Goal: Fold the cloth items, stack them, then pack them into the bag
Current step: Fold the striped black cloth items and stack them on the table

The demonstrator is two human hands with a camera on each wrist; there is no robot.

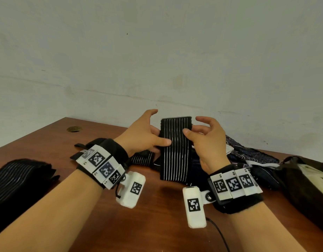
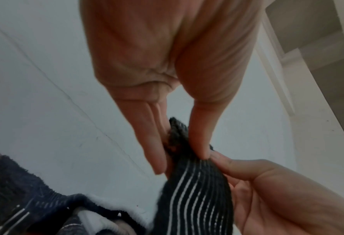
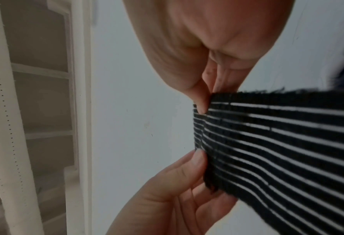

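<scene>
A: What is the strip (image 1: pixel 175 148) made of?

B: Ribbed black knit with thin white lines running its length, a long narrow rectangle with a fuzzy cut end. Both hands hold it up above the table (image 1: pixel 47 140), its lower end trailing onto the cloth pile (image 1: pixel 248 157).

A: How does the left hand (image 1: pixel 140 135) have it?

B: Thumb on the front, fingers behind, pinching the left edge; its index finger sticks up free. The right hand (image 1: pixel 208 140) does the same on the right edge: thumb pressed to the face, fingers curled behind, upper fingers loosely arched.

A: Do the wrist views add anything?

B: The left wrist view shows the strip's top end squeezed between thumb and fingers, bunched into a ridge, with the right hand's fingers cupped behind it. The right wrist view shows the frayed end flat, the stripes clear, and both thumbs at the corners. Neither shows the table.

A: And the head view alone?

B: A folded striped stack (image 1: pixel 20 180) lies on the left of the glossy wooden table. The pile at right mixes dark blue patterned cloth with white. A dark brown bag (image 1: pixel 302 188) sits slack at the right edge, something cream inside. Each wrist wears a black band with white marker blocks.
</scene>
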